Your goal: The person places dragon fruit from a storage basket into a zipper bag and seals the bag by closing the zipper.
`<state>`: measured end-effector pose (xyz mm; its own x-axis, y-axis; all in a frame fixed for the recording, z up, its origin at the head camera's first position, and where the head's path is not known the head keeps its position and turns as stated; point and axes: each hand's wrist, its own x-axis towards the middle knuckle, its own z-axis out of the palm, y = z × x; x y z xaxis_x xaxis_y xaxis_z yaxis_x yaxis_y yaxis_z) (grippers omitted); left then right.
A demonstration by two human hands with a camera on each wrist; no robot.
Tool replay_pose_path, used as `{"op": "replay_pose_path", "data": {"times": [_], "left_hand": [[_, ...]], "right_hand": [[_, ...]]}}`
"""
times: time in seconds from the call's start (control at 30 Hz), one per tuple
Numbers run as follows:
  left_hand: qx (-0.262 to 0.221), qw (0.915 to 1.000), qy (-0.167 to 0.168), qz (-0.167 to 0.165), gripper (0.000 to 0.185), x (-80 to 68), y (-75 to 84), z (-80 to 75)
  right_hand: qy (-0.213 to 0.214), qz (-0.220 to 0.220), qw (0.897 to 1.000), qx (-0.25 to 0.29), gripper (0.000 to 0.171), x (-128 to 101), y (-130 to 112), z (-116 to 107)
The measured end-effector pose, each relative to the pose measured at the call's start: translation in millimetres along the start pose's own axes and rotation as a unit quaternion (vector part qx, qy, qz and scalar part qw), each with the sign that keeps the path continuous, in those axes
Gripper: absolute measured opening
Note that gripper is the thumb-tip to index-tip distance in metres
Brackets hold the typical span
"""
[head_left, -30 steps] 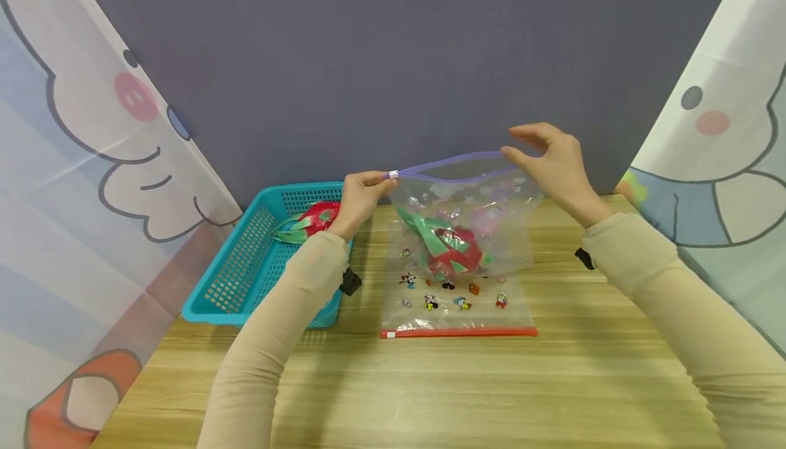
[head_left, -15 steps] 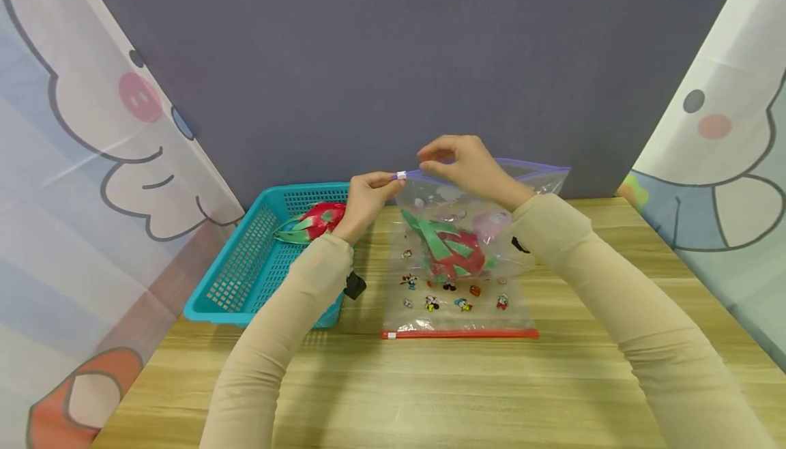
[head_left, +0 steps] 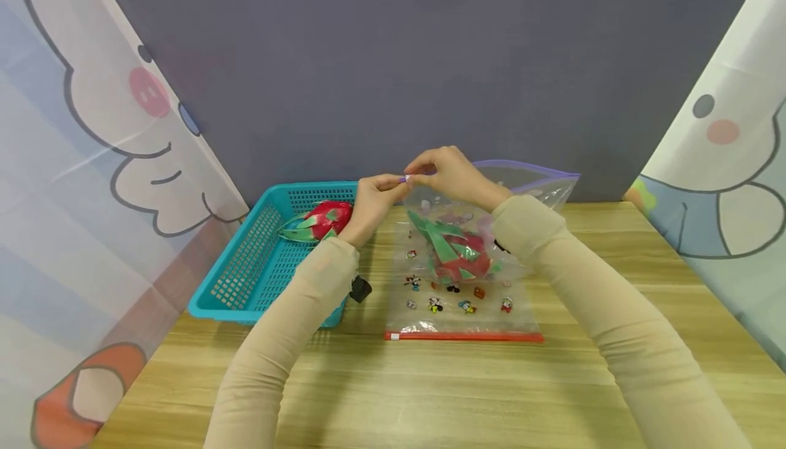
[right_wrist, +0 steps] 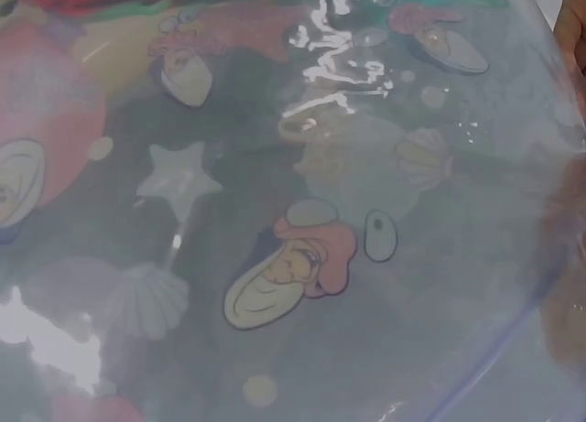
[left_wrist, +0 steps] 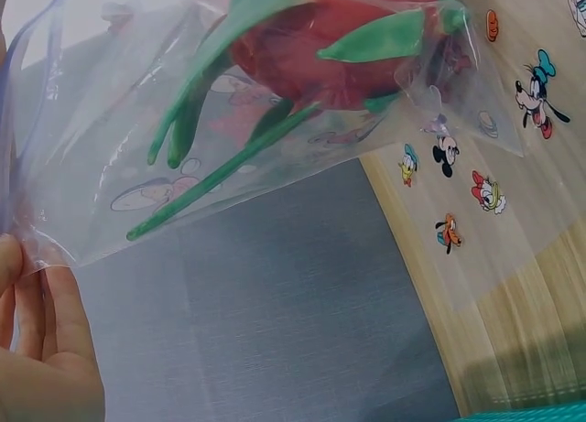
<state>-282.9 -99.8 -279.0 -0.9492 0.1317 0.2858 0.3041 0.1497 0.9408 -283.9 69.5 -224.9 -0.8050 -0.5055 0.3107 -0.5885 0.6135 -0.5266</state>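
Observation:
A clear zip bag (head_left: 552, 193) with a purple top edge hangs from my hands, its mouth gaping at the right. Inside it sits a red dragon fruit (head_left: 463, 251) with long green leaves, also close up in the left wrist view. At the bag's left corner my left hand (head_left: 370, 205) pinches the purple strip. Right beside it, the thumb and forefinger of my right hand (head_left: 453, 175) pinch the small white slider (head_left: 406, 178). Printed bag film fills most of the right wrist view.
Beneath lies a second clear bag (head_left: 442, 319) with cartoon prints and a red zip, flat on the wooden table (head_left: 430, 394). A blue basket (head_left: 215, 314) at the left holds another dragon fruit (head_left: 333, 218). A grey wall (head_left: 393, 60) stands behind.
My right hand has let go of the bag's right rim and moved left to the slider at the left corner. The left hand keeps its pinch there.

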Motion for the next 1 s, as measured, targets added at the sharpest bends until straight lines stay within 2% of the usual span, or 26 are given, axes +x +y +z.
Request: {"op": "replay_pose_path", "data": {"times": [0.3,0.53,0.77,1.0], "left_hand": [[0.002,0.9998,-0.007,0.016,0.024,-1.2,0.4,-0.8],[-0.004,0.9999,-0.012,0.002,0.025,-4.3,-1.7,-3.8],[-0.007,1.0,-0.004,0.005,0.025,0.1,1.1,-3.3],[-0.029,0.9994,0.006,-0.018,0.021,0.5,-2.4,-4.2]], "right_hand": [[0.024,-0.043,0.999,-0.024,0.018,0,0,3],[0.015,-0.027,0.999,-0.012,0.015,1,1,5],[0.033,-0.047,0.998,-0.015,0.015,-2,1,0],[0.034,-0.037,0.999,-0.018,0.016,-9,10,-5]]}}
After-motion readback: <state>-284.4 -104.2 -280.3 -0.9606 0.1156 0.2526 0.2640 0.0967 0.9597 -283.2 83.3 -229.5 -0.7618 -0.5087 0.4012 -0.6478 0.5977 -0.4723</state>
